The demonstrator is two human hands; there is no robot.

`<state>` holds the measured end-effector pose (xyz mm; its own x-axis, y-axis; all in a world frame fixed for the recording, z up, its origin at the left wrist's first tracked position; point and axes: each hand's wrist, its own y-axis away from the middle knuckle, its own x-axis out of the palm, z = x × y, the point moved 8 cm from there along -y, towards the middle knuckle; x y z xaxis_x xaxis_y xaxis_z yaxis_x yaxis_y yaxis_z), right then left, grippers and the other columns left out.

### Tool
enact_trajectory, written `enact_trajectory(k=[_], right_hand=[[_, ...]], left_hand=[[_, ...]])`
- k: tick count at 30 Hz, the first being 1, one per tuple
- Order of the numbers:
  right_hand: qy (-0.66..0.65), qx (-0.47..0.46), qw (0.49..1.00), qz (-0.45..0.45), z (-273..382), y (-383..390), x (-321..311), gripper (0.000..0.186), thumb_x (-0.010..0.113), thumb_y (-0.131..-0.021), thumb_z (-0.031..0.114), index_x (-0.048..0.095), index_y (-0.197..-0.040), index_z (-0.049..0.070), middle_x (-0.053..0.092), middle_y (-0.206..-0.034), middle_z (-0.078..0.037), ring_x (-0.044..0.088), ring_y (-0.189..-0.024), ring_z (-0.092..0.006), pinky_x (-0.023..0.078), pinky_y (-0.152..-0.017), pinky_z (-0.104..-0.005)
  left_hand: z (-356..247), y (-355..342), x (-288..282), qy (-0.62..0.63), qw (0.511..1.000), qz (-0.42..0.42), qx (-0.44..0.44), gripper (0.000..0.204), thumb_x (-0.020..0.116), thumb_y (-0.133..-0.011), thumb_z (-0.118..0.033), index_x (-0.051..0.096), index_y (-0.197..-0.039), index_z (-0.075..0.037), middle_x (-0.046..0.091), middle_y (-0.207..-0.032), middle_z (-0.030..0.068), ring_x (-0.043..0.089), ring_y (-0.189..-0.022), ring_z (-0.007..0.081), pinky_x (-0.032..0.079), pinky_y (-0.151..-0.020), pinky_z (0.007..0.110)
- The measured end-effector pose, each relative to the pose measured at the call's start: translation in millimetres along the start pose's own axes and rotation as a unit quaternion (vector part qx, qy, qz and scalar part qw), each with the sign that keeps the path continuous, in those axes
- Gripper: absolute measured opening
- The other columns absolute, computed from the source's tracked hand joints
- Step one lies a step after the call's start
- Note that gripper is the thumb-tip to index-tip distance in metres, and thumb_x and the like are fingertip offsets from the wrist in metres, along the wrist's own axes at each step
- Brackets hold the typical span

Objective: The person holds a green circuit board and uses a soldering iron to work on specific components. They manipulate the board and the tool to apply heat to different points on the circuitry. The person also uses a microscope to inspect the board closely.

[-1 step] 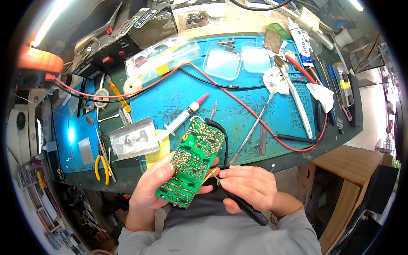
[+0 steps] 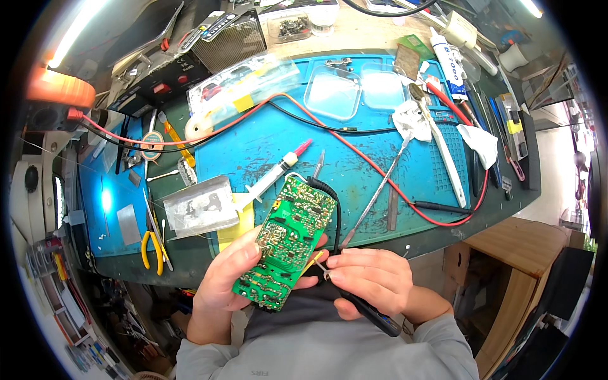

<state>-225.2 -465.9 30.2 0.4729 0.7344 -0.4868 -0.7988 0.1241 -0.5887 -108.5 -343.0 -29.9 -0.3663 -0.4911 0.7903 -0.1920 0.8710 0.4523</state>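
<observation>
My left hand (image 2: pixel 229 269) is closed around the lower part of a green circuit board (image 2: pixel 288 234), tilted with its soldered side up. A black cable (image 2: pixel 337 215) leaves the board's top end and hangs along its right side. My right hand (image 2: pixel 373 278) grips a slim black-handled tool (image 2: pixel 373 315) that looks like a screwdriver. Its thin metal tip points at the board's right edge, beside a small yellow part (image 2: pixel 315 260). Whether the tip touches that part, I cannot tell. Behind the board lie a syringe (image 2: pixel 273 179) with a pink tip and a yellow paper (image 2: pixel 238 231).
A blue work mat (image 2: pixel 361 183) covers the bench. A metal rod (image 2: pixel 377 193), a red cable (image 2: pixel 373 166), a white brush (image 2: pixel 446 161) and clear trays (image 2: pixel 332 95) lie on it. Yellow-handled pliers (image 2: pixel 152 252) rest at left, near a silvery sheet (image 2: pixel 201 206). A wooden cabinet (image 2: pixel 506 244) stands at right.
</observation>
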Motion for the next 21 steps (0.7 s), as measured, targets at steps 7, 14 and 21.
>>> enact_trajectory(k=[7,14,21], right_hand=[[-0.002,0.004,1.000,0.013,0.8,-0.7,1.6,0.033,0.079,-0.079,0.017,0.074,-0.106,-0.001,0.075,-0.095,-0.012,0.076,-0.092,-0.0257,0.064,-0.080,-0.0374],[-0.002,0.003,1.000,0.015,1.1,-0.2,2.9,0.033,0.079,-0.079,0.017,0.074,-0.106,-0.001,0.075,-0.095,-0.011,0.076,-0.092,-0.0257,0.064,-0.079,-0.0373],[0.003,0.004,1.000,0.014,2.1,-1.8,2.5,0.033,0.079,-0.079,0.016,0.074,-0.107,-0.001,0.075,-0.094,-0.011,0.076,-0.091,-0.0259,0.064,-0.079,-0.0373]], left_hand=[[1.1,0.6,-0.2,0.010,1.000,0.002,-0.004,0.087,0.061,-0.097,-0.037,0.015,-0.158,0.006,0.032,-0.151,0.0417,0.044,-0.136,0.0550,0.050,-0.104,0.063],[1.0,0.7,0.2,0.007,1.000,0.002,-0.007,0.087,0.061,-0.097,-0.037,0.015,-0.158,0.006,0.032,-0.152,0.0414,0.043,-0.137,0.0548,0.049,-0.104,0.064],[0.7,0.8,0.2,0.004,1.000,0.004,-0.009,0.087,0.061,-0.097,-0.037,0.015,-0.158,0.006,0.032,-0.152,0.0414,0.042,-0.137,0.0549,0.048,-0.105,0.064]])
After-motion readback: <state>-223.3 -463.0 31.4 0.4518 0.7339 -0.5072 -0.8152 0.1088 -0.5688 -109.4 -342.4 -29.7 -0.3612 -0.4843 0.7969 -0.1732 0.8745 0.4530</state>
